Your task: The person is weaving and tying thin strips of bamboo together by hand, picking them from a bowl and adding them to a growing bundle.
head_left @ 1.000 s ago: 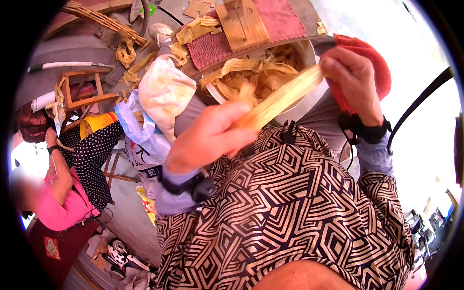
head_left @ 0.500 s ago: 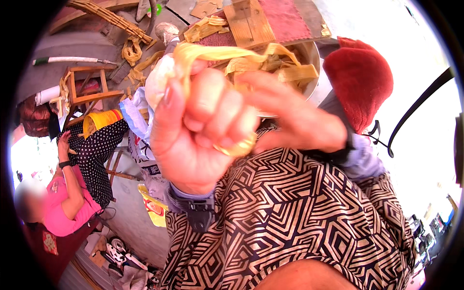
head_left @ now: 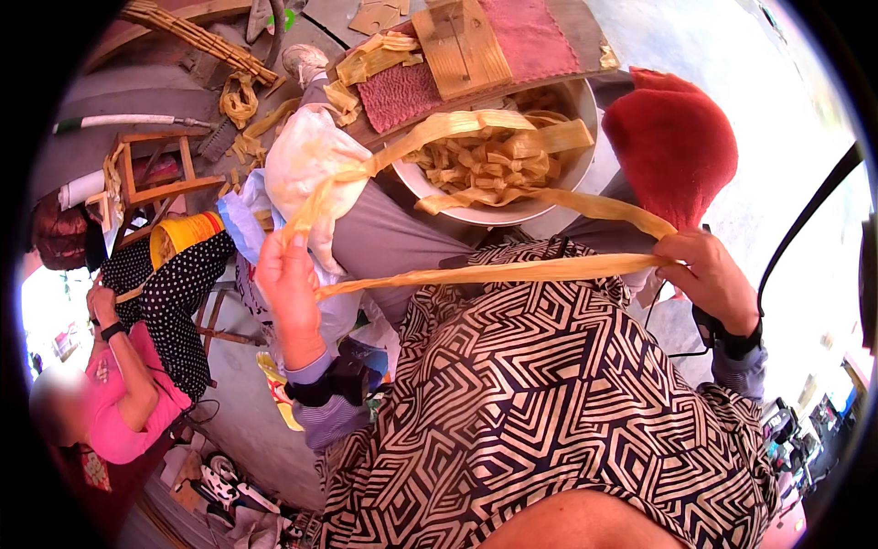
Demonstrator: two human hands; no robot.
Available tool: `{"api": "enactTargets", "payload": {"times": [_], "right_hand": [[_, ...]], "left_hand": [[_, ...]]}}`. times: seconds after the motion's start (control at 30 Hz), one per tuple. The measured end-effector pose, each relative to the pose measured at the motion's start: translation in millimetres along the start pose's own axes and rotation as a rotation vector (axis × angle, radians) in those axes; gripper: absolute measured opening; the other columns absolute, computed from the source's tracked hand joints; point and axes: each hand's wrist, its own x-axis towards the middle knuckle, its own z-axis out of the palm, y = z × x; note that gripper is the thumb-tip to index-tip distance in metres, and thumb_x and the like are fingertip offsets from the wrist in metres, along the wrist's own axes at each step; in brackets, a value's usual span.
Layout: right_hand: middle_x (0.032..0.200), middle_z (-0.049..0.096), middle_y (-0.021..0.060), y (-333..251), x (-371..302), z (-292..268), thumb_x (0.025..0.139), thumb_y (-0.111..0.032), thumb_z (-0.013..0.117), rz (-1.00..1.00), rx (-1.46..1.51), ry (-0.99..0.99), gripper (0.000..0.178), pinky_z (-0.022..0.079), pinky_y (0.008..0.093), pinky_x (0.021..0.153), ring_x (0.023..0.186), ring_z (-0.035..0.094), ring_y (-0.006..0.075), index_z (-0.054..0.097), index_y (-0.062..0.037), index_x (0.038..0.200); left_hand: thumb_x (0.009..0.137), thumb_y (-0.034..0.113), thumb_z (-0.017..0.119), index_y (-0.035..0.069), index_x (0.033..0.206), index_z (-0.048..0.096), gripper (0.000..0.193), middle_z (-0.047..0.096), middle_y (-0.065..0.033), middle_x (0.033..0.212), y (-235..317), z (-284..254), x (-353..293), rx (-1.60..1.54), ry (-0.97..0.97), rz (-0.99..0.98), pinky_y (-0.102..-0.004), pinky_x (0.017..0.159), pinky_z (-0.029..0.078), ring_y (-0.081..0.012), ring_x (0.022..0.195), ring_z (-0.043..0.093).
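A long, flat, yellowish fibrous strip (head_left: 494, 272) is stretched across my lap between my two hands. My left hand (head_left: 288, 288) pinches one end of this stretch, and from its fingertips more strip arches up over the white cloth on my knee toward the basin. At the other end, my right hand (head_left: 709, 273) has its fingers closed on the strip, and a second length curves from it back to the basin. The white basin (head_left: 494, 218) stands between my knees, holding a heap of similar folded strips (head_left: 485, 163).
A wooden block (head_left: 462, 50) rests on a board with red cloth (head_left: 540, 41) beyond the basin. A red pad (head_left: 672, 137) covers my right knee. At left sits a person in pink (head_left: 123, 425) with a yellow container (head_left: 187, 231), near a wooden stool frame (head_left: 160, 192).
My hands were close together near the camera, with the strip bunched at the left one. They have moved far apart and lower, drawing the strip out between them.
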Motion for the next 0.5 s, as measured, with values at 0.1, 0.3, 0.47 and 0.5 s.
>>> {"api": "enactTargets", "payload": {"times": [0.1,0.3,0.47,0.5], "right_hand": [[0.075,0.061,0.0083,3.2,2.0,9.7,0.074,-0.003,0.064,-0.045,-0.368,0.135,0.007,0.048,0.0408,0.074,0.078,0.06,0.0268,0.06,-0.004,0.08],[0.07,0.058,0.0065,-29.7,-31.7,-32.4,0.074,-0.015,0.072,-0.894,0.289,0.248,0.015,0.047,0.0316,0.057,0.058,0.056,0.0249,0.064,-0.0049,0.083],[0.076,0.059,0.0084,-22.6,-56.8,-47.7,0.075,0.002,0.061,0.306,-0.208,0.187,0.021,0.048,0.0279,0.07,0.073,0.059,0.0197,0.064,-0.0007,0.096],[0.081,0.062,0.0082,-6.0,-55.5,-45.5,0.076,0.005,0.058,0.498,-0.232,0.323,0.024,0.048,0.0272,0.073,0.077,0.06,0.0187,0.063,0.0009,0.1]], "left_hand": [[0.093,0.01,0.054,0.001,0.094,0.059,0.011,0.048,0.0045,0.066,-27.7,-6.0,1.6,0.408,0.083,0.168,-0.0211,0.047,0.03,-0.0029,0.055,0.035],[0.092,0.009,0.053,-0.001,0.101,0.06,0.015,0.06,-0.0067,0.073,-21.6,-5.8,-13.8,0.764,0.166,0.389,-0.0334,0.059,0.043,-0.0186,0.064,0.054],[0.093,0.016,0.05,0.005,0.103,0.058,0.017,0.06,-0.0257,0.084,-28.1,-3.5,-14.1,1.167,0.255,0.347,-0.0493,0.061,0.044,-0.045,0.076,0.06],[0.093,0.017,0.05,0.006,0.103,0.058,0.017,0.061,-0.0251,0.083,-31.4,0.9,-15.3,1.163,0.258,0.366,-0.0502,0.06,0.044,-0.0451,0.076,0.06]]}}
